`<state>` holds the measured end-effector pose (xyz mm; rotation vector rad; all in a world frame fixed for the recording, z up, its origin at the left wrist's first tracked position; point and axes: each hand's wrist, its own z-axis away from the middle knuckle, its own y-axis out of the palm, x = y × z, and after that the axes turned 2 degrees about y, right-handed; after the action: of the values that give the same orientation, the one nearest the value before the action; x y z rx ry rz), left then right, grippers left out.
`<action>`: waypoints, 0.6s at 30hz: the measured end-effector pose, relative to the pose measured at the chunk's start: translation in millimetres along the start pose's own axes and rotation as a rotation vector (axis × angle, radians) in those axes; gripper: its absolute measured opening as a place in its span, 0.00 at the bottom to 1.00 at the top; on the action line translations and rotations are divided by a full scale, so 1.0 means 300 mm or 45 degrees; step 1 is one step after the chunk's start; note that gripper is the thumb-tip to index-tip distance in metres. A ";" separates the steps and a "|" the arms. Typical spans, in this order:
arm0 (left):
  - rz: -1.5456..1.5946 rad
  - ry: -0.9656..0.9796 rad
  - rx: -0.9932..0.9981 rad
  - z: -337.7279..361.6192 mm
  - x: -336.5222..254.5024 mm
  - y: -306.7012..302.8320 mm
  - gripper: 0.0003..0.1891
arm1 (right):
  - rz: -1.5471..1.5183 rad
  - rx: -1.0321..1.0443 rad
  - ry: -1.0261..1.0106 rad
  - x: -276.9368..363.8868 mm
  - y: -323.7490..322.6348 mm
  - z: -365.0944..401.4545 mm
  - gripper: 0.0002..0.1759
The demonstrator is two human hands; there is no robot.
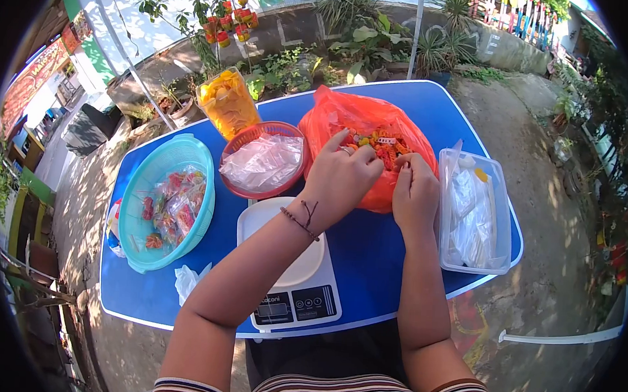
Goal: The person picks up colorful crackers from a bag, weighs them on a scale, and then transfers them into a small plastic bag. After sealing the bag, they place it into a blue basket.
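Observation:
A red plastic bag [405, 119] lies opened on the blue table, full of small red, orange and yellow pieces [383, 141]. At its near left side is my left hand [343, 173], its index finger stretched toward the pieces and the other fingers curled. My right hand [417, 190] is closed in a pinch at the bag's near right side. Whatever is between the fingers of either hand is hidden or too small to name. Under my left forearm stands a white digital scale [329, 274] with a round plate, partly covered by the arm.
A turquoise basket [133, 248] holds filled packets at the left. Behind the scale, a red basket [297, 181] holds clear plastic bags. A tub of yellow pieces [228, 105] stands behind it. A clear box [498, 235] with plastic bags sits right on the blue table [370, 268].

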<state>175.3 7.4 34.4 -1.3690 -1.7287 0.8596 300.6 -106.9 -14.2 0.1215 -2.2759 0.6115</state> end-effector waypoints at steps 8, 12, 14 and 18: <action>0.272 -0.375 -0.027 -0.044 0.068 -0.033 0.19 | 0.410 0.117 -0.218 0.069 -0.012 0.017 0.24; 0.450 -0.488 0.171 -0.050 0.042 -0.059 0.21 | 0.429 0.107 -0.090 0.059 -0.025 0.014 0.24; 0.669 -0.537 0.242 -0.046 0.019 -0.097 0.23 | 0.438 0.061 -0.112 0.046 -0.031 0.012 0.22; 0.570 -0.231 0.269 0.014 -0.004 -0.031 0.24 | 0.465 0.113 -0.097 0.023 -0.042 0.008 0.17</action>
<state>167.5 4.3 40.1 -1.5964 -1.4257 1.4088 297.7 -118.3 -6.0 -0.2375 -2.3629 0.9095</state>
